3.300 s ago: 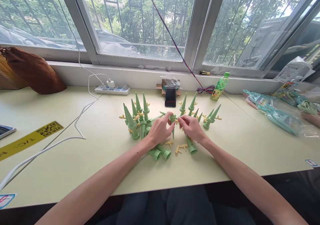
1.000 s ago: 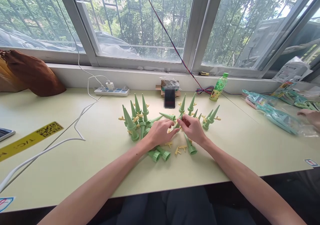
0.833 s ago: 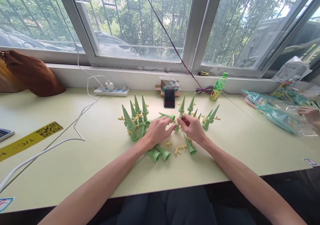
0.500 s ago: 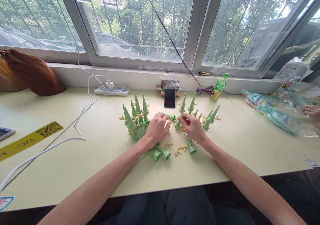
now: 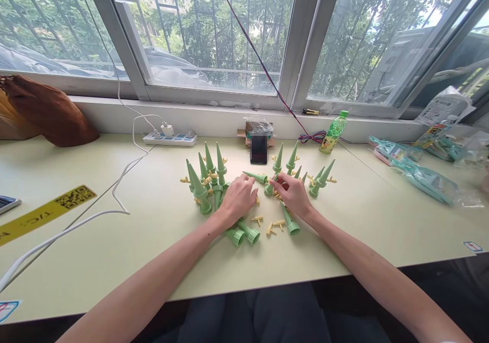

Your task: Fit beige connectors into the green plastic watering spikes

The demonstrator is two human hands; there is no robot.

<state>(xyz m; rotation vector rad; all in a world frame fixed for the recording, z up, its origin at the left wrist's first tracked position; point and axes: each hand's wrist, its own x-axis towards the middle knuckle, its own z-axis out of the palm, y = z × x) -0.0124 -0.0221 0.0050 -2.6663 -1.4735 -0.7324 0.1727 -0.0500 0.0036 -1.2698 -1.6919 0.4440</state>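
Pale green plastic cone with a ribbed collar [image 5: 269,190], on the pale yellow surface [image 5: 298,256], in front of and slightly right of the upright black phone [image 5: 259,150]. It should handle as light, stiff and smooth, best held by the slim shaft just above its collar. The right hand [image 5: 293,194] has its grip pinched nearly closed, thumb and forefinger on this cone. The left hand [image 5: 240,198], front-left of the phone, curls palm down; whether its grip holds anything is hidden.

Both forearms [image 5: 153,269] forward, left fingers [image 5: 246,180] bent, right fingers [image 5: 281,181] pinched.
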